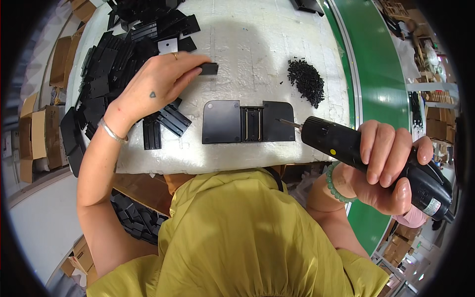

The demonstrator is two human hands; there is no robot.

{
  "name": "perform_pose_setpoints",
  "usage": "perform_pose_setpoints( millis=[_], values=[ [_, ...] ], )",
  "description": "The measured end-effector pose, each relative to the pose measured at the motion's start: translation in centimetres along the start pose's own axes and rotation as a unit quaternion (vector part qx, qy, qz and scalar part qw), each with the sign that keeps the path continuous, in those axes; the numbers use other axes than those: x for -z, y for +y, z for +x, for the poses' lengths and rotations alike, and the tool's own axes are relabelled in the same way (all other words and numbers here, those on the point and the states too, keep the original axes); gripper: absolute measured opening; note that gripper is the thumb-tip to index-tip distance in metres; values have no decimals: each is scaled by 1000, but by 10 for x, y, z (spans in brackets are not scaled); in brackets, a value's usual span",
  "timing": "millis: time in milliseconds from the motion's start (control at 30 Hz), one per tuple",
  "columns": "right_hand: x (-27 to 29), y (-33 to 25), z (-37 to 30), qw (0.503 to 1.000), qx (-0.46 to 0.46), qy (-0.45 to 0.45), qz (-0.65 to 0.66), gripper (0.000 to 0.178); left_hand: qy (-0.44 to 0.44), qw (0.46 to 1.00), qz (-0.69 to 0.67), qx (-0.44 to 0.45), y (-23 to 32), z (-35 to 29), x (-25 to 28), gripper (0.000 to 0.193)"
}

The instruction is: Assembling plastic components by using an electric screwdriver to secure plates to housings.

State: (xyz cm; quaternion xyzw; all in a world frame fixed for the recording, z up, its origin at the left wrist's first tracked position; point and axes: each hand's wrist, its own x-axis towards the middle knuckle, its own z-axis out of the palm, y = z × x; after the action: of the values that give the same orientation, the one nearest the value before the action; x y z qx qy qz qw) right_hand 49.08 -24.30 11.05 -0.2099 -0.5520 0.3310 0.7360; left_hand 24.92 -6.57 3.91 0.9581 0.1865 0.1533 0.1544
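Note:
My left hand (157,84) is closed on a small black rectangular part (209,69), pinched between thumb and fingers above the table. In my right hand (383,158) is a black electric screwdriver (330,137), held level with its bit pointing left. The bit's tip reaches near the right side of a flat black plate assembly (221,122). That assembly lies on the table in front of me, two wide panels with a slotted metal-railed channel (252,124) between them. Just below my left wrist lie black grooved pieces (174,120).
A pile of small black screws (306,81) lies on the white-covered table (237,44), right of the middle. Black parts (106,64) heap up along its left side. A green surface (371,74) runs along the right. Cardboard boxes (45,131) stand at the left; more black parts (133,218) sit below the table.

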Motion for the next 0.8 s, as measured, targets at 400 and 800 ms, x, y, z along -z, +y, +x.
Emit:
perform_pose_setpoints(
  millis=[400,800],
  values=[
    [10,-4,-10,999,-28,13,-14,35,-39,941,-295,160,58,22,5,26],
    [22,-8,-16,999,-36,3,-8,38,-20,967,-255,7,67,35,-27,22]
  ],
)
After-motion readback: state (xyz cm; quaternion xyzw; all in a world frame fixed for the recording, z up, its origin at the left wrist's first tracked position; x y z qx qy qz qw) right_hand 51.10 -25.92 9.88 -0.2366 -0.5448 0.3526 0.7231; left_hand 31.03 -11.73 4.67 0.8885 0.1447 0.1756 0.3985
